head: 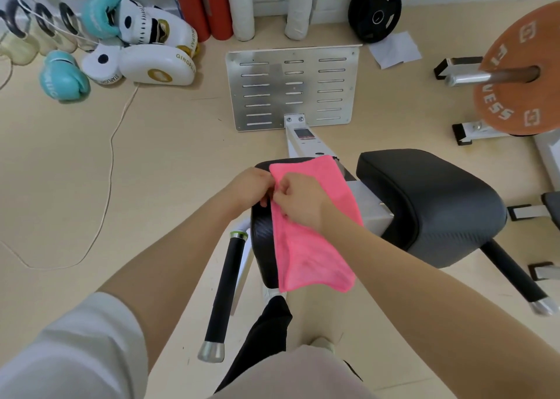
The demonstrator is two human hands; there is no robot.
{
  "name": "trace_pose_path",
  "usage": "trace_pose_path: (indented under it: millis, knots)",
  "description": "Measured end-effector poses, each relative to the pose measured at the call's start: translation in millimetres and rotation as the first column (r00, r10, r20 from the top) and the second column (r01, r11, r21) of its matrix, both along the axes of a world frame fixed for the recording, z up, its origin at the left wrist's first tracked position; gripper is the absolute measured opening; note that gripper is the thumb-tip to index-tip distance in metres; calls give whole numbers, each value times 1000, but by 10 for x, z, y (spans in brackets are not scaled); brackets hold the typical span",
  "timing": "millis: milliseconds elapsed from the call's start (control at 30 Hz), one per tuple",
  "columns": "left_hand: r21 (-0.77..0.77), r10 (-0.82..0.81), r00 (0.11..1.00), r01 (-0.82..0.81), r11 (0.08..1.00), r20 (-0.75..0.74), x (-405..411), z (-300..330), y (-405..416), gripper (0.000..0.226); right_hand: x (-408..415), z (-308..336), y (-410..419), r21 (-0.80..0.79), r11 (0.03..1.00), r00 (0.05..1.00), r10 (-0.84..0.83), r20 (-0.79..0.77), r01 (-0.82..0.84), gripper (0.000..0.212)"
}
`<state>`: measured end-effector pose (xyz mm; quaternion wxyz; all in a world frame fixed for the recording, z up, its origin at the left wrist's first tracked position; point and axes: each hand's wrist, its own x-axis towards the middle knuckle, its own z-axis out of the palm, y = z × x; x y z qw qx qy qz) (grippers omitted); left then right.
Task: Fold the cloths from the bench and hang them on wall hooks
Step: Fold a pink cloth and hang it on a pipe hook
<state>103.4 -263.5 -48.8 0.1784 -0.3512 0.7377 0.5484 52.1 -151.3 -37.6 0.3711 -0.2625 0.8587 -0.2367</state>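
A folded pink cloth (pixel 315 241) lies along a black bench pad (pixel 262 247), its near end overhanging. Both the left hand (pixel 250 188) and right hand (pixel 298 200) pinch its left edge. Bare floor (pixel 157 162) lies open to the left.

left of pad: bare floor (pixel 169 162), cord (pixel 110 168) only
right: second pad (pixel 430 204) close, blocks
front: metal plate (pixel 292 88) low
near: black handle (pixel 225 289) below pad
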Motion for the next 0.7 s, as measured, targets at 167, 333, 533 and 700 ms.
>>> trace_pose_path:
  millis: [167, 333, 533, 700]
  knots:
    - [91, 118, 993, -115, 989, -31, 72, 85, 176, 40, 44, -7, 80, -85, 993, 996, -89, -17, 87, 27]
    - [-178, 21, 1000, -20, 984, 3, 79, 48, 267, 39, -3, 12, 562, -154, 945, 957, -289, 17, 288, 27]
    - [-414, 303, 926, -372, 831, -225, 339, 103, 565, 28, 15, 34, 1053, -160, 962, 921, -260, -289, 221, 23]
    - [-507, 74, 985, -144, 850, -156, 701, 166, 1067, 33, 140, -45, 1385, -98, 915, 903, -403, -151, 392, 18]
